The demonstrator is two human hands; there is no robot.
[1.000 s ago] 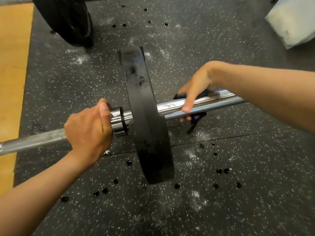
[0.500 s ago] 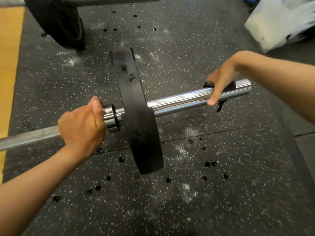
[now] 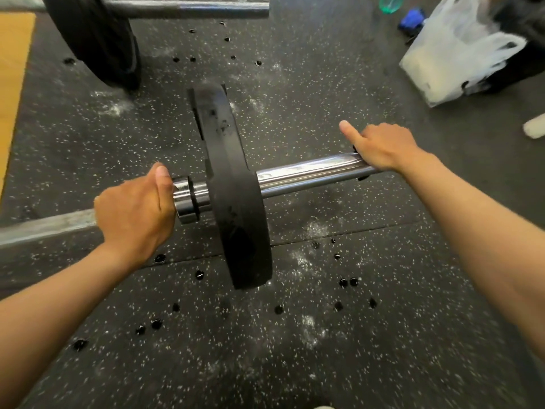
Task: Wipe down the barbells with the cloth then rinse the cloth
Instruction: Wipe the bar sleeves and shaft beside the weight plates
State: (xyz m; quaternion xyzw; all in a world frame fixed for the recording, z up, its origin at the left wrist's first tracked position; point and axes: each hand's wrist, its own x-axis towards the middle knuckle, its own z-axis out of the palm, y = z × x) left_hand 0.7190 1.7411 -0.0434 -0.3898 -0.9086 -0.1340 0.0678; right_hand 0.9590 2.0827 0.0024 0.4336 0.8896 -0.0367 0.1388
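Nearest, the speckled rubber floor (image 3: 295, 349) carries dark wet drops and pale chalky smears. At 9 o'clock from the picture's centre, the left hand (image 3: 134, 214) is wrapped round the barbell (image 3: 47, 225) shaft, thumb up against the chrome collar (image 3: 185, 199). Just beside the collar, toward 3 o'clock, a black weight plate (image 3: 236, 208) stands on edge on the floor. Past the plate the shiny sleeve (image 3: 306, 172) runs toward 2 o'clock, and the right hand (image 3: 383, 146) clasps its outer end, thumb sticking out toward 10 o'clock. A dark cloth (image 3: 362, 177) is pressed between that hand and the sleeve; only small scraps of it peek out above and below the fingers. Farther off, at 11 o'clock, a second barbell (image 3: 182, 5) lies with its own black plate (image 3: 94, 39). At 2 o'clock sits a white plastic bag (image 3: 454, 54), with a blue item (image 3: 411, 17) just beside it.
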